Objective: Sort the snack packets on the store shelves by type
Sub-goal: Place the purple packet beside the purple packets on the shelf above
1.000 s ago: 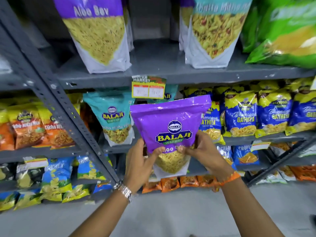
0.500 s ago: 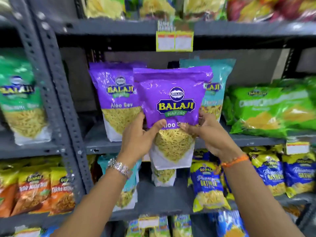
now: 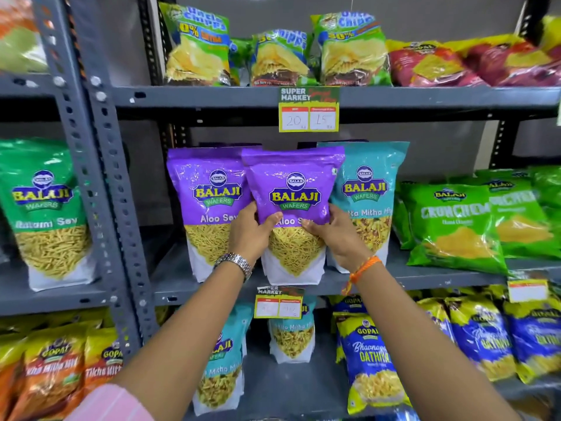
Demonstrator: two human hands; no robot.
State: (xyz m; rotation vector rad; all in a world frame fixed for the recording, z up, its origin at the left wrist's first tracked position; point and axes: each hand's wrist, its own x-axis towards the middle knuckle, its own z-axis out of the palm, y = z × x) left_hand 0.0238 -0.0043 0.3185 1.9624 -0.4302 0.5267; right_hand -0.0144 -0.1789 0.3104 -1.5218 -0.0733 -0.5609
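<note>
I hold a purple Balaji Aloo Sev pouch (image 3: 293,189) upright between both hands at the middle shelf (image 3: 425,276). My left hand (image 3: 250,230) grips its left side and my right hand (image 3: 335,235) its right side. Its base rests at the shelf's front edge. Just behind and to the left stands a second purple Aloo Sev pouch (image 3: 209,202). To the right stands a teal Khatta Mitha pouch (image 3: 368,189), partly hidden by my right hand.
Green Crunchem packets (image 3: 455,223) lie at the right of the same shelf. Uncle Chipps bags (image 3: 197,47) fill the top shelf. Teal Khatta Mitha pouches (image 3: 221,360) and blue Gopal Gathiya packets (image 3: 370,360) stand below. A green Ratlami Sev pouch (image 3: 45,214) is in the left bay.
Both hands have lifted the purple pouch from the lower shelf level up to the middle shelf, beside the other Aloo Sev pouch. My view has tilted upward with it.
</note>
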